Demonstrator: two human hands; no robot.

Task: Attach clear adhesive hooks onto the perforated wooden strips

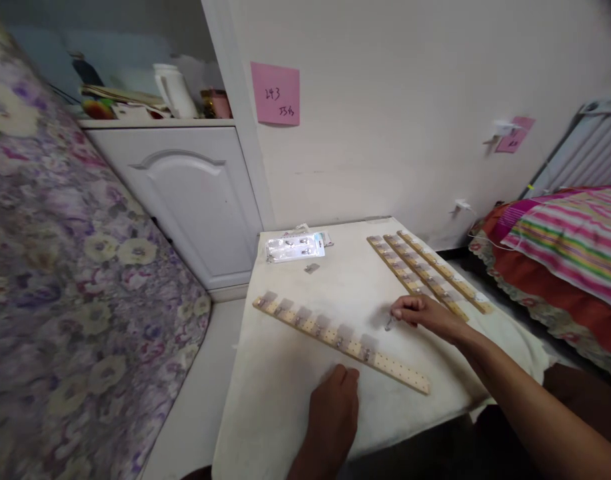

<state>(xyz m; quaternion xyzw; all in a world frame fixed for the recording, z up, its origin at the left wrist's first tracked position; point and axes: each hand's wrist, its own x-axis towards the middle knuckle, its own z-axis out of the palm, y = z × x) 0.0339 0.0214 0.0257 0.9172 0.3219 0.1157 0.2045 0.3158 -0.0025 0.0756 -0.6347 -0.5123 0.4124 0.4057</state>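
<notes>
A perforated wooden strip [402, 375] lies slantwise across the table. Along it sit several small metal hooks [340, 342] with clear plastic tabs; its near right end shows bare holes. Just in front of the strip, my left hand [335, 400] rests closed on the tabletop, its fingertips curled under and hidden. My right hand [415, 311] is closed in a pinch above the table, right of the strip. A small shiny metal hook [388, 324] hangs from its fingertips; its exact shape is hard to make out.
Three similar strips [448, 270] with fittings lie side by side at the right. Clear blister packs [295, 247] lie at the back left, with a small grey tab [312, 268] in front. The cloth-covered table [275, 393] stands against a wall; a bed [560, 233] is at right.
</notes>
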